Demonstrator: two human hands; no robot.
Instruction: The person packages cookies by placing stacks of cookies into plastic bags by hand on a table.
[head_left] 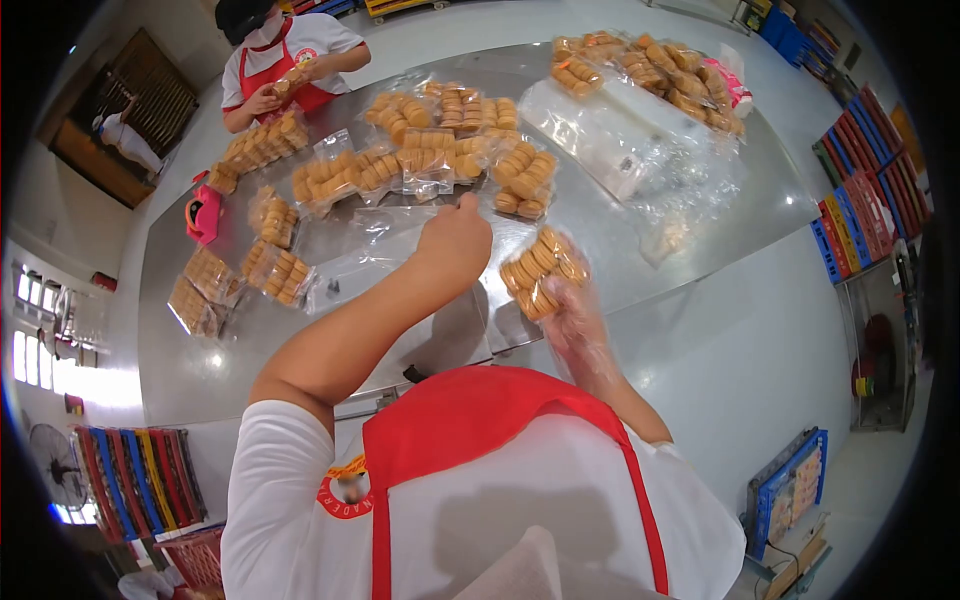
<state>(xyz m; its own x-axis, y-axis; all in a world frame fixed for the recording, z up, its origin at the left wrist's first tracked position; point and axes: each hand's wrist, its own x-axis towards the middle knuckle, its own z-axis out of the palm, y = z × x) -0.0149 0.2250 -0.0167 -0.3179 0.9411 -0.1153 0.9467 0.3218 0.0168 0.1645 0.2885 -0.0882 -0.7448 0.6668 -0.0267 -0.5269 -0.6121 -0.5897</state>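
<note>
My right hand [572,312], in a clear plastic glove, is closed on a block of round golden cookies [540,268] stacked in rows, held above the table's near edge. My bare left hand [458,242] reaches out over the table with its fingers curled together. What those fingers pinch, if anything, I cannot make out. Flat clear plastic bags [375,238] lie beside and below that hand. Just beyond it are bagged cookies [428,155] in a cluster, with another filled bag [524,182] to the right.
Across the metal table [600,230], a co-worker [290,65] in a red apron holds cookies. Clear plastic sheeting [590,140] and a heap of cookies [665,75] lie at right. A pink tape dispenser [204,214] and more cookie packs [205,285] are at left.
</note>
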